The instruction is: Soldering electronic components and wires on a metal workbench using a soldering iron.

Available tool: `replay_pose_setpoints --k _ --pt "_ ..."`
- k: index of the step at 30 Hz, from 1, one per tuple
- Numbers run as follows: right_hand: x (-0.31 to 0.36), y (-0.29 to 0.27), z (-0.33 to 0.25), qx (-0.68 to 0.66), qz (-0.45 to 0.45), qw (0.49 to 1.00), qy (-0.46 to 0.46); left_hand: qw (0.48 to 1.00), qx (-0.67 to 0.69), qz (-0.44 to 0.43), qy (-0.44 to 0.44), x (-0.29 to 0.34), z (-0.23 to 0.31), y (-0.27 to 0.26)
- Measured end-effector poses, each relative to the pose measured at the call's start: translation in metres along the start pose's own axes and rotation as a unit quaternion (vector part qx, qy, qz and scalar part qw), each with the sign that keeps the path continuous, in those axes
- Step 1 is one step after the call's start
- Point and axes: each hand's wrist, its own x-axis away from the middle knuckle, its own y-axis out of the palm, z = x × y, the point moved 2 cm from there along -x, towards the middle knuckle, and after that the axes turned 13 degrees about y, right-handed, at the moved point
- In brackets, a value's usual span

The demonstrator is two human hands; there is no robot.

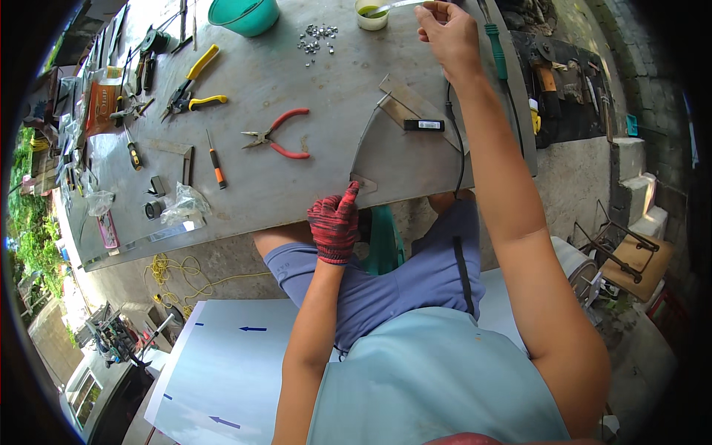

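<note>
Across the middle of the frame we see a smooth tabletop (259, 189) with a dull metallic look, and on a glove (333, 228) we find matt, slightly rough knitted cloth. Near the top we make out a smooth plastic bucket (254, 27), shiny metal bits (317, 33) and a glossy strip (400, 5); at centre left, a crinkled, glossy plastic bag (187, 203).

Left hand (333, 227) is covered by a streaky red-and-black knit glove (331, 242), and a light blue sleeveless top (434, 378) is worn with kinda dusty-blue shorts (393, 293), one leg marked with a dark stripe (464, 274).
</note>
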Motion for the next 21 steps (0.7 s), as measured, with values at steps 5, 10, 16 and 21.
replay_pose_setpoints --k 5,10,16,21 --pt "0.004 0.025 0.0 0.044 -0.033 0.987 0.148 1.0 -0.025 0.004 -0.009 0.001 -0.003 -0.005" --pt "-0.039 0.045 0.039 -0.136 -0.013 0.968 0.21 1.0 -0.01 0.001 -0.009 -0.011 0.0 -0.003" --pt "-0.052 0.054 0.009 -0.076 0.021 0.971 0.227 0.999 -0.008 0.031 -0.004 -0.004 0.0 -0.005" --pt "-0.049 0.057 -0.013 0.031 0.069 0.982 0.172 0.999 0.03 0.023 -0.007 -0.003 -0.002 -0.006"
